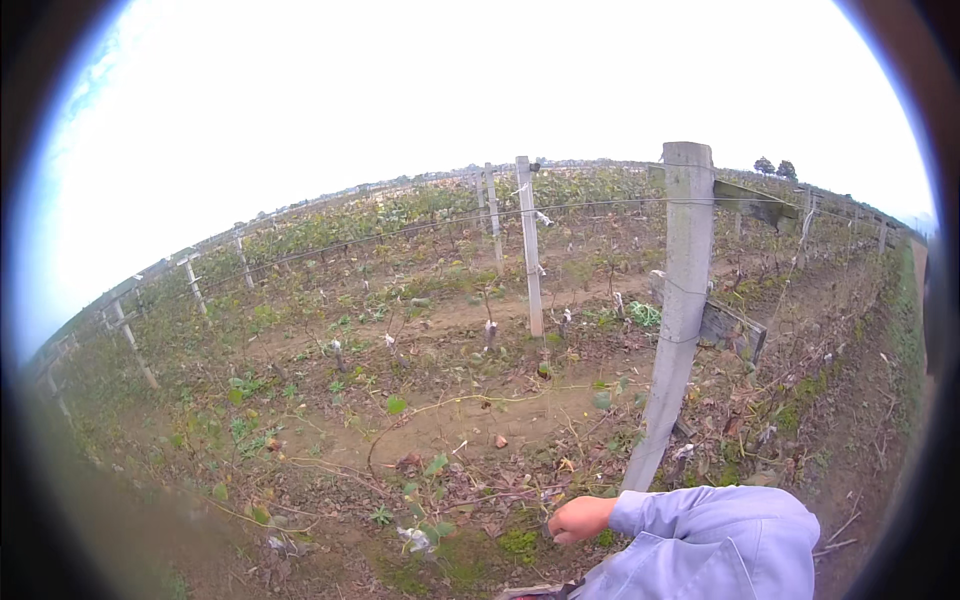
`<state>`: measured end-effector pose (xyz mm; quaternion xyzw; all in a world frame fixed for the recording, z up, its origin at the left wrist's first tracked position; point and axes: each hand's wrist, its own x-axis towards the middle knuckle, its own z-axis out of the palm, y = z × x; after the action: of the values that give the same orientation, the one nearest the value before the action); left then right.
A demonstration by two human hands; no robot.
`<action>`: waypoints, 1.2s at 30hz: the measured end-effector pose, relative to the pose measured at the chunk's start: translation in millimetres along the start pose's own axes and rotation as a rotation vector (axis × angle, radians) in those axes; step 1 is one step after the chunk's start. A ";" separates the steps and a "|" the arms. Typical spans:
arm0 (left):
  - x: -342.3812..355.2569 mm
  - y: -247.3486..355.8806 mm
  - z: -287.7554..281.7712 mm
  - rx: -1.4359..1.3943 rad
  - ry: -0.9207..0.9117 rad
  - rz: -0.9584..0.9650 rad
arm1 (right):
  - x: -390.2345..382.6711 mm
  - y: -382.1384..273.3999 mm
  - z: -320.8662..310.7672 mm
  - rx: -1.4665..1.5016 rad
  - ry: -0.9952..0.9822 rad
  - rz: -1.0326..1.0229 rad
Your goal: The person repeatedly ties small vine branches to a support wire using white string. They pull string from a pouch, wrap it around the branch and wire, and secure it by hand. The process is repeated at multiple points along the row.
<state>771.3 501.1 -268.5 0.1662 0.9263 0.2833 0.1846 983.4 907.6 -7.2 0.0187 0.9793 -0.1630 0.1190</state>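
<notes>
My right hand (pixel 582 519) reaches in from the lower right, at the end of a pale lavender sleeve (pixel 720 530). Its fingers are curled closed and point down toward the ground; what they hold, if anything, is hidden. Just beyond the forearm stands the foot of a tall grey concrete post (pixel 685 260). Mossy soil (pixel 518 543) and dry leaves lie beside the hand. A small dark and reddish thing (pixel 540 592), too cut off to name, shows at the lower edge below it. My left hand is out of view.
Wires run from the near post to another concrete post (pixel 530 245) and on across rows of vines. A wooden board (pixel 733 330) is fixed to the near post. A thin bent vine (pixel 372 450) and a white scrap (pixel 415 539) lie on the left.
</notes>
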 end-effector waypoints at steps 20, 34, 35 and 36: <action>-35.1 26.5 -64.9 0.247 -0.160 0.235 | 86.2 137.5 -75.7 1.011 1.191 0.294; 186.0 531.7 -184.7 0.346 0.662 1.217 | 65.6 328.4 -202.1 0.892 1.245 0.236; 201.4 586.3 -190.2 0.406 0.712 1.333 | 63.0 337.1 -213.6 0.871 1.237 0.214; 214.6 638.8 -195.0 0.431 0.752 1.415 | 60.1 345.0 -224.2 0.852 1.229 0.195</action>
<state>628.0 1000.2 203.3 0.6354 0.6369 0.1855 -0.3952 900.2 1306.5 75.8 0.2374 0.7156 -0.4763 -0.4524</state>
